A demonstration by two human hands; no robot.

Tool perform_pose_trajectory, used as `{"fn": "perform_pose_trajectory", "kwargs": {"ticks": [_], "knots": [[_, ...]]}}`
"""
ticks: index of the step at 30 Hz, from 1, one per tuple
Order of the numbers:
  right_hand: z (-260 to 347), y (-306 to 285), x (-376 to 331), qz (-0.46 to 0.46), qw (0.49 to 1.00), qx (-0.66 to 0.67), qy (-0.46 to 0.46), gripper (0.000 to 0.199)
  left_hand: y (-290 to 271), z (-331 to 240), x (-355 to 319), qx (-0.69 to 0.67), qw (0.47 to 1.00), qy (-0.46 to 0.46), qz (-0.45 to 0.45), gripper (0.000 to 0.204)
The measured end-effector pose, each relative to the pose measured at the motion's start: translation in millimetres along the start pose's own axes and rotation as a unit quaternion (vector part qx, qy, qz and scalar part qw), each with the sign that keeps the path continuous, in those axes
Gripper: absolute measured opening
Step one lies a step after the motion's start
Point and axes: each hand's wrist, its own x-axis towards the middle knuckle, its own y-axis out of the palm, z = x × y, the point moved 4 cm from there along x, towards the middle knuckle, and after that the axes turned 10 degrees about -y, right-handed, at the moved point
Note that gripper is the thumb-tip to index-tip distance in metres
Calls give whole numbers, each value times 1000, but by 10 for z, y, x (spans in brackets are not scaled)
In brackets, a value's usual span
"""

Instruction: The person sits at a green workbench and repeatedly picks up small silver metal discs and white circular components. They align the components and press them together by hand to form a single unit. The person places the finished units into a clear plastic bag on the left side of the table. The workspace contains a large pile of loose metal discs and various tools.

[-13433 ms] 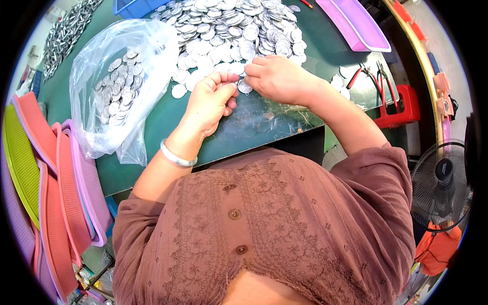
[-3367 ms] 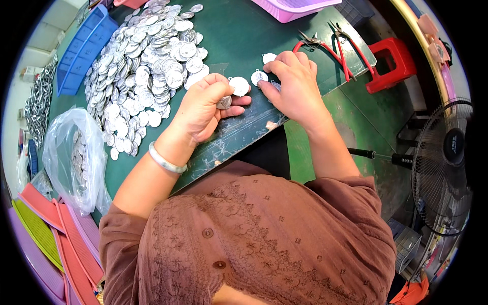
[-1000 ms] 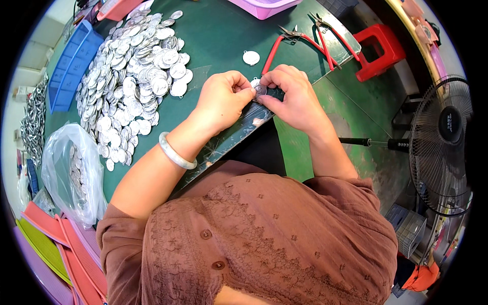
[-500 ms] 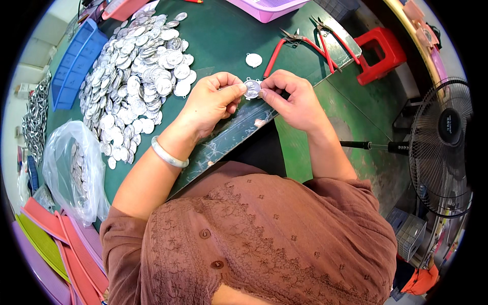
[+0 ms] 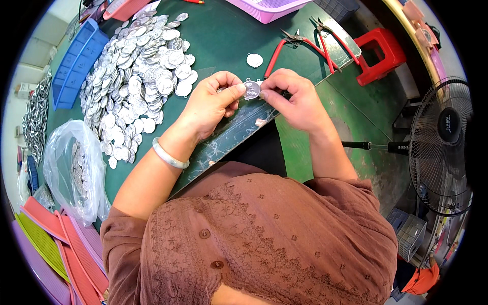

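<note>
Between my two hands is a round silver medallion point(image 5: 252, 90) with small loops on its rim, held just over the table's near edge. My left hand point(image 5: 217, 101) pinches its left side between thumb and forefinger. At its right side, my right hand point(image 5: 293, 99) pinches the rim with thumb and fingertips. Another silver medallion point(image 5: 254, 60) lies flat on the green table just beyond my fingers. To the left spreads a large heap of similar medallions point(image 5: 137, 76).
Two red-handled cutters point(image 5: 300, 43) lie at the right edge of the green table point(image 5: 218, 38). A blue bin point(image 5: 76, 63) and a plastic bag point(image 5: 73, 168) stand left. A purple basket point(image 5: 267, 10) is at the back. Right are a red stool point(image 5: 378, 56) and a fan point(image 5: 442, 137).
The medallion between my hands has tilted a little. Both hands keep nearly the same place and grip.
</note>
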Motion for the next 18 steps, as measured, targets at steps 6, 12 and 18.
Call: {"fn": "perform_pose_trajectory", "kwargs": {"ticks": [6,12,18], "knots": [[-61,-76,33,31,978,-204,-4,17,-56,-10,-16,-107,993,-45,-9,3],[-26,-35,44,60,967,-249,20,21,-42,-47,-54,-153,988,-33,-13,10],[-19,0,22,63,962,-265,10,22,51,-72,21,99,992,-54,-62,27]]}}
